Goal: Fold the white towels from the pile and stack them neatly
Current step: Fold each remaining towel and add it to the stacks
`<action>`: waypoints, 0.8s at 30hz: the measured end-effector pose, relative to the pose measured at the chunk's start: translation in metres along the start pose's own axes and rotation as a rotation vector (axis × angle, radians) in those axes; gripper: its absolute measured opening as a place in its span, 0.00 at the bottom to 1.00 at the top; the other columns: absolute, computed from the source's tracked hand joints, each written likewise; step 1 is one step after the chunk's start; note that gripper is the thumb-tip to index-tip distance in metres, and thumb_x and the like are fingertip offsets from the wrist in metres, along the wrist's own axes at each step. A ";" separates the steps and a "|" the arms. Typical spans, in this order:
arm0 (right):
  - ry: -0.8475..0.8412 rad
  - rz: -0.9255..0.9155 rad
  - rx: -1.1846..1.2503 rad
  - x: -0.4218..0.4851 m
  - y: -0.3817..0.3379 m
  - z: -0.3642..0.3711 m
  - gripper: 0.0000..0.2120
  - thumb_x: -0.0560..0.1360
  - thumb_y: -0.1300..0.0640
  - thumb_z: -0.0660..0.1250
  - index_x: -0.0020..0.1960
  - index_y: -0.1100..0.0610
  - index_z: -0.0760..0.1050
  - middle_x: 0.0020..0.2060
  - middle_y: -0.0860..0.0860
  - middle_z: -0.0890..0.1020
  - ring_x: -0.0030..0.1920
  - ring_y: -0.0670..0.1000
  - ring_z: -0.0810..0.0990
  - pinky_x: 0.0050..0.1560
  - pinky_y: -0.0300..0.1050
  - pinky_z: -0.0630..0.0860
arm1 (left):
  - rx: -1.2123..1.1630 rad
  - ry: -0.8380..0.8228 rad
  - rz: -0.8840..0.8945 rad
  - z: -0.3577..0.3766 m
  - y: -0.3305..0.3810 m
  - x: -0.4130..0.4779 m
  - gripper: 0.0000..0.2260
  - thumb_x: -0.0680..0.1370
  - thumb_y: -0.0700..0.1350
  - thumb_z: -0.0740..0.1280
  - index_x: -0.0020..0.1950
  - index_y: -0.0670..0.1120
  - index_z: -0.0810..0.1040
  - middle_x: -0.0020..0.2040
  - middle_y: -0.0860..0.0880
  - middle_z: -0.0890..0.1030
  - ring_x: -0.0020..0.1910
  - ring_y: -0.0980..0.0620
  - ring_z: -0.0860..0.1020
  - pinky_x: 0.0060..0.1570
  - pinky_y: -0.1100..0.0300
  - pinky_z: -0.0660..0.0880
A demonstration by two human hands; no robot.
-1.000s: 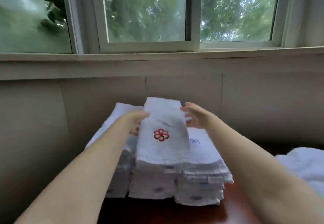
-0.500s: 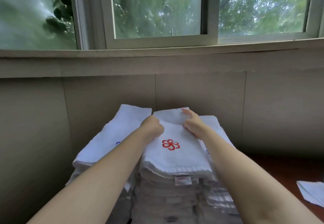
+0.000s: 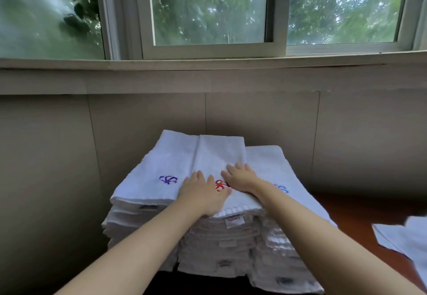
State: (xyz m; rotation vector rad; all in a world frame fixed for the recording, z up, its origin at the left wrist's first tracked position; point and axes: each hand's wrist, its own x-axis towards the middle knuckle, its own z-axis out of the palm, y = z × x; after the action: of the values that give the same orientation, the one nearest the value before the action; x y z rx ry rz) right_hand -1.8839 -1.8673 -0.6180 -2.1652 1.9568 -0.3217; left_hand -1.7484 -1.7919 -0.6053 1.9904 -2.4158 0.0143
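Observation:
Three stacks of folded white towels stand side by side against the wall. The middle stack [image 3: 217, 241] is topped by a folded towel with a red flower emblem [image 3: 219, 156]. My left hand [image 3: 201, 193] lies flat on its near left part, fingers straight. My right hand [image 3: 241, 179] presses flat on its right part, partly covering the emblem. The left stack [image 3: 150, 183] shows a dark blue emblem on top. The right stack [image 3: 284, 202] shows a light blue emblem, half hidden by my right forearm.
The stacks sit on a dark red-brown table [image 3: 360, 213] pushed against a beige wall [image 3: 254, 121] under a window. Loose white towels [image 3: 406, 237] lie at the right edge of the table.
Both hands have slid back toward me along the top towel and flattened onto it; before, they held its far end. The view has moved closer and tilted down.

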 end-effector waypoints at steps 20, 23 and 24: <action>0.157 -0.048 0.290 -0.304 0.083 -0.005 0.15 0.79 0.55 0.62 0.64 0.52 0.76 0.62 0.46 0.78 0.63 0.46 0.74 0.58 0.33 0.65 | -0.109 0.309 0.198 0.066 0.075 -0.147 0.21 0.81 0.51 0.54 0.74 0.50 0.61 0.72 0.52 0.65 0.71 0.52 0.63 0.71 0.53 0.56; 0.201 0.178 0.217 -0.365 0.149 0.017 0.14 0.79 0.58 0.61 0.63 0.53 0.76 0.61 0.47 0.78 0.64 0.47 0.73 0.60 0.35 0.64 | -0.172 0.214 0.303 0.082 0.117 -0.169 0.19 0.81 0.50 0.55 0.72 0.50 0.64 0.68 0.52 0.68 0.66 0.50 0.69 0.64 0.56 0.65; 0.217 0.272 0.201 -0.382 0.171 0.023 0.14 0.79 0.58 0.60 0.63 0.53 0.75 0.62 0.48 0.78 0.64 0.48 0.73 0.62 0.37 0.64 | -0.196 0.178 0.336 0.088 0.133 -0.174 0.19 0.81 0.50 0.55 0.72 0.50 0.65 0.68 0.51 0.68 0.65 0.50 0.70 0.63 0.56 0.67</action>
State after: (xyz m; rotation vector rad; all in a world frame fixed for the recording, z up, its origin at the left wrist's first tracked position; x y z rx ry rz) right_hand -2.0768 -1.5039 -0.6992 -1.7775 2.1925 -0.6966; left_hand -1.8460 -1.5970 -0.6954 1.4254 -2.4920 -0.0392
